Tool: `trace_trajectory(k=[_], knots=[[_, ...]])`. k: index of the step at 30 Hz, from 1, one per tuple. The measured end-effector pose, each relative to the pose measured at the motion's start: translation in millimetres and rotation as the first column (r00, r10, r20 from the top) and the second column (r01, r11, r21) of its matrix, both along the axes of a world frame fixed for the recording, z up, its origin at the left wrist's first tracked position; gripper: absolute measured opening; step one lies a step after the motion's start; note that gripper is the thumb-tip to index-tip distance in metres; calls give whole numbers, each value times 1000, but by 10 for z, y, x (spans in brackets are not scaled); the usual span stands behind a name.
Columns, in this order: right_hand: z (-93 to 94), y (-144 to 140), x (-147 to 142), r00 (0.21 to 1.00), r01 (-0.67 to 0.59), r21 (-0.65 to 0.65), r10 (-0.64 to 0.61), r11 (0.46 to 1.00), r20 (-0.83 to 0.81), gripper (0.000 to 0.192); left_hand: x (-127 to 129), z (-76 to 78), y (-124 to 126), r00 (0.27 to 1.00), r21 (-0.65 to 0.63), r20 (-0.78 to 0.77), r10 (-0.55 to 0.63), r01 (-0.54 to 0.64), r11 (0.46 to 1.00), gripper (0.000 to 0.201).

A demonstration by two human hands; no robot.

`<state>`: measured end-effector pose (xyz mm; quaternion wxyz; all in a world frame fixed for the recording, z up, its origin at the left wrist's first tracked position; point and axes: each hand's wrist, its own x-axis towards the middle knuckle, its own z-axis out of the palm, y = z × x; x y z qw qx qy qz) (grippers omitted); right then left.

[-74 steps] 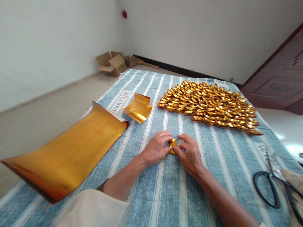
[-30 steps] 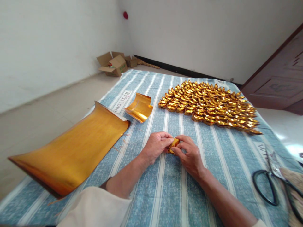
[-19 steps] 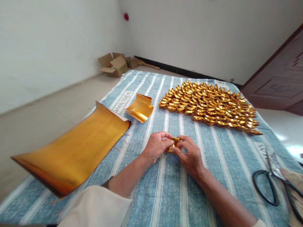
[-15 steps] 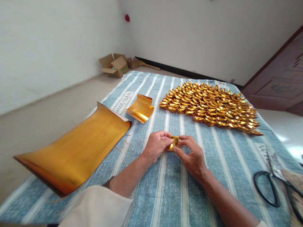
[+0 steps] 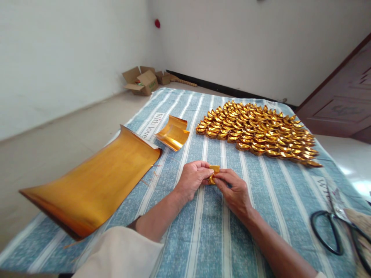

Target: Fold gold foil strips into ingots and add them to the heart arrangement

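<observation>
Between both hands is a small folded piece of gold foil paper [image 5: 215, 169], partly hidden by the fingers. My left hand [image 5: 191, 178] pinches its left side. On the right side, the thumb and forefinger of my right hand [image 5: 234, 190] press together on the paper. Beyond the hands lie two curled smaller gold sheets [image 5: 173, 133], and a large stack of curled gold foil sheets [image 5: 95, 177] is at the left. Many gold paper ingots [image 5: 255, 133] stand in close rows at the far right.
A blue and white striped cloth [image 5: 179, 251] covers the table. Black-handled scissors [image 5: 339, 216] lie near the right edge, beside a tan fuzzy thing [image 5: 359, 220]. Open cardboard boxes [image 5: 143, 83] stand on the floor beyond the table, and a brown door [image 5: 342, 92] is at the right.
My right fingers have closed in on the gold foil paper, which now looks folded narrower at its right side. My left hand keeps its grip in nearly the same place.
</observation>
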<state>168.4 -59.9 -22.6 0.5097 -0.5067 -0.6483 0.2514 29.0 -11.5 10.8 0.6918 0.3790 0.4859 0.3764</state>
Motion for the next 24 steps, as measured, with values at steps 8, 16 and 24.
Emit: trace_trajectory(k=[8,16,24], knots=[[-10,8,-1,999,7,-23,-8,1000,-34,13,22,-4,-6,1000,10,-1,-3,3,1000,20],[21,9,-1,998,16,-71,-19,997,-52,10,37,-40,-8,1000,42,-7,10,-10,999,19],[76,-1,-54,880,-47,-427,-165,903,-445,33,56,-10,-41,998,140,5,65,-65,988,28]])
